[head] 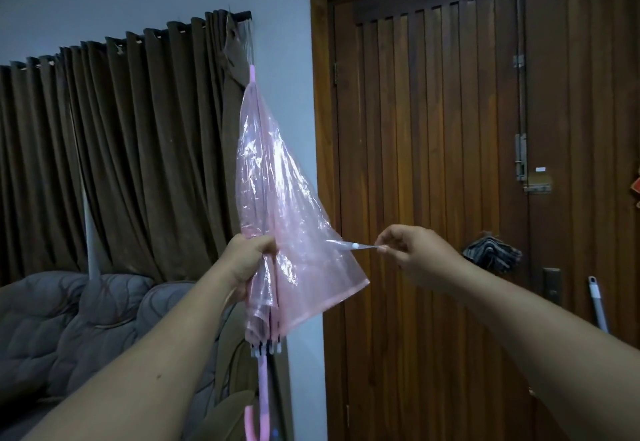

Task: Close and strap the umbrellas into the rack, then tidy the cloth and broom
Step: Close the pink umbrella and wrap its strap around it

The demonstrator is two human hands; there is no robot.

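A closed pink see-through umbrella (273, 177) stands upright in front of me, tip up, its pink hooked handle (254, 420) at the bottom edge. My left hand (247, 262) grips the folded canopy around its lower part. My right hand (415, 253) pinches the end of the umbrella's thin clear strap (358, 245), which has a white snap button, and holds it stretched out to the right. A striped cloth (491, 255) hangs on the door handle at the right. A broom handle (599, 305) leans by the door. No rack is in view.
A brown wooden door (433, 163) fills the right half. Dark brown curtains (121, 149) hang at the left above a grey quilted sofa (69, 322). A strip of pale wall (287, 42) lies between them.
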